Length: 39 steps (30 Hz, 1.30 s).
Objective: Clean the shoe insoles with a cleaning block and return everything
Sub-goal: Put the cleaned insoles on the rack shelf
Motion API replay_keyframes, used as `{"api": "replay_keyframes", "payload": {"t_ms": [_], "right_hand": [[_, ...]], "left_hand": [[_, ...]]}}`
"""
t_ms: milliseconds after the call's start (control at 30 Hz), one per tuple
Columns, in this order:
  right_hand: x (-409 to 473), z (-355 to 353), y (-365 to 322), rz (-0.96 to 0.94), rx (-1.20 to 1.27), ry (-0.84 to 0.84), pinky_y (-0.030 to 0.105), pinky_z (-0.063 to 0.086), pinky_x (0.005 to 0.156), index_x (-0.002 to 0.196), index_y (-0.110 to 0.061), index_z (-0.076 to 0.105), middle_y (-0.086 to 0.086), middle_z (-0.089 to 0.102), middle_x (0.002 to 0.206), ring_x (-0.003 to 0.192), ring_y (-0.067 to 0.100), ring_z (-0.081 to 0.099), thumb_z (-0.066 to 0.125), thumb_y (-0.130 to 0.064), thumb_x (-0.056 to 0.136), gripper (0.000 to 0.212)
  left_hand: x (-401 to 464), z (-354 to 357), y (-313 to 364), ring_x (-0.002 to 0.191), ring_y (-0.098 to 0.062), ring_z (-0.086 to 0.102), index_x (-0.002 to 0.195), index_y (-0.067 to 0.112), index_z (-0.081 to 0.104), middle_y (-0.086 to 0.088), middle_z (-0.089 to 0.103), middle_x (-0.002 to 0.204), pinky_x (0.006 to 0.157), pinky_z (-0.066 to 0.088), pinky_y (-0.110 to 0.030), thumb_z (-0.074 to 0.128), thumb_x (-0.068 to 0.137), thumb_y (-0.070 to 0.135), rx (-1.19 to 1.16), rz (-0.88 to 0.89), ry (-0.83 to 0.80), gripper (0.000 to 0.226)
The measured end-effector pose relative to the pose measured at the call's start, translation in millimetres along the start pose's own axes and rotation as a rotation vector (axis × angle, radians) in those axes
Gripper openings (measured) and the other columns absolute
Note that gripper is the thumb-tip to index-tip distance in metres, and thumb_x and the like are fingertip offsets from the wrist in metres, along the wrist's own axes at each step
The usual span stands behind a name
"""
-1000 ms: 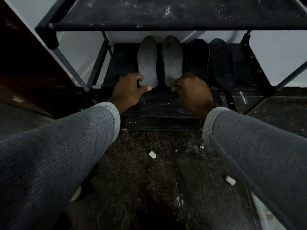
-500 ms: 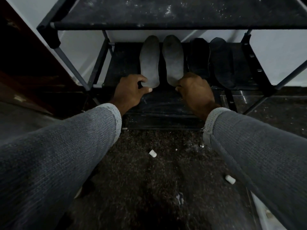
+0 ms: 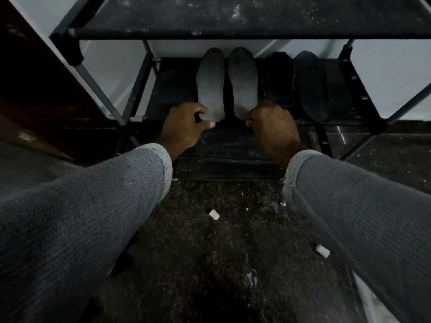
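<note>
Fingers (image 3: 202,112) of left hand (image 3: 184,129) pinching left insole (image 3: 210,85), right hand (image 3: 272,127) gripping right insole (image 3: 243,82), both on shelf (image 3: 172,89)

Insoles on the rack's lower shelf

Two insoles (image 3: 210,86) (image 3: 243,82) lay side by side on the shelf (image 3: 173,89), another pair (image 3: 311,87) to their right; each hand (image 3: 186,129) (image 3: 274,127) sat at a heel.

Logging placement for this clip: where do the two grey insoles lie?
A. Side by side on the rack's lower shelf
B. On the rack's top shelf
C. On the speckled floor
A: the left grey insole and right grey insole lie side by side on the lower shelf, a hand at each heel.
</note>
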State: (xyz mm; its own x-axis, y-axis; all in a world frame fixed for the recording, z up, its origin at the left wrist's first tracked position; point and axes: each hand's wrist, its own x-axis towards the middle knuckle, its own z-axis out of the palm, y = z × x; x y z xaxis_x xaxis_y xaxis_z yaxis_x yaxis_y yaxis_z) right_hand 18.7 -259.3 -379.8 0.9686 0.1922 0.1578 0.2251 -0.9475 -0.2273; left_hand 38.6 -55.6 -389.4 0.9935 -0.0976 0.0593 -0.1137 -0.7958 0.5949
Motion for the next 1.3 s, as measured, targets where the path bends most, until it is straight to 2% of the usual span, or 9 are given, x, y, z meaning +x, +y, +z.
{"api": "replay_keyframes", "payload": {"t_ms": [133,400,767,867,1133,1300], "right_hand": [[0,3,1,0.018,0.007,0.005,0.036,0.045,0.076,0.108,-0.003,0.063,0.016,0.056,0.116,0.099,0.036,0.059,0.051,-0.019,0.098,0.022],[0,1,0,0.032,0.016,-0.005,0.038,0.047,0.08,0.109,-0.003,0.062,0.017,0.054,0.118,0.1,0.036,0.058,0.051,-0.02,0.098,0.023],[-1,4,0,0.041,0.008,-0.002,0.041,0.051,0.082,0.11,-0.003,0.062,0.017,0.054,0.118,0.101,0.037,0.059,0.054,-0.021,0.097,0.023],[-2,3,0,0.032,0.024,-0.018,0.039,0.048,0.083,0.113,-0.004,0.06,0.017,0.053,0.121,0.104,0.036,0.058,0.055,-0.021,0.096,0.024],[-22,-15,-4,-0.016,0.097,-0.019,0.039,0.047,0.085,0.124,-0.006,0.054,0.016,0.048,0.128,0.107,0.035,0.055,0.06,-0.021,0.093,0.035],[-41,-36,-32,-0.07,0.109,-0.007,0.043,0.048,0.087,0.12,-0.001,0.057,0.02,0.051,0.122,0.105,0.04,0.055,0.059,-0.024,0.094,0.034]], "left_hand": [[0,0,0,0.119,-0.016,0.055,0.124,0.016,0.063,-0.002,0.062,0.129,0.096,0.038,-0.02,0.073,0.085,0.032,0.005,-0.001,0.005,0.043],[-4,-1,3,0.116,-0.015,0.056,0.125,0.015,0.062,-0.004,0.062,0.128,0.091,0.037,-0.018,0.071,0.087,0.032,0.02,0.026,0.028,0.043],[-1,-2,-1,0.121,-0.019,0.053,0.128,0.017,0.059,-0.005,0.057,0.134,0.097,0.039,-0.022,0.074,0.083,0.035,-0.003,0.008,0.001,0.051],[-4,-3,2,0.126,-0.02,0.05,0.135,0.016,0.053,-0.006,0.053,0.138,0.098,0.036,-0.021,0.075,0.082,0.035,-0.009,-0.003,-0.015,0.06],[-38,-16,4,0.138,-0.022,0.036,0.148,0.015,0.032,-0.007,0.04,0.15,0.11,0.03,-0.031,0.074,0.082,0.037,-0.022,-0.045,-0.013,0.081],[-90,-47,-5,0.131,-0.024,0.044,0.14,0.012,0.044,-0.01,0.047,0.141,0.107,0.035,-0.034,0.074,0.083,0.036,-0.023,-0.109,0.072,0.069]]}}
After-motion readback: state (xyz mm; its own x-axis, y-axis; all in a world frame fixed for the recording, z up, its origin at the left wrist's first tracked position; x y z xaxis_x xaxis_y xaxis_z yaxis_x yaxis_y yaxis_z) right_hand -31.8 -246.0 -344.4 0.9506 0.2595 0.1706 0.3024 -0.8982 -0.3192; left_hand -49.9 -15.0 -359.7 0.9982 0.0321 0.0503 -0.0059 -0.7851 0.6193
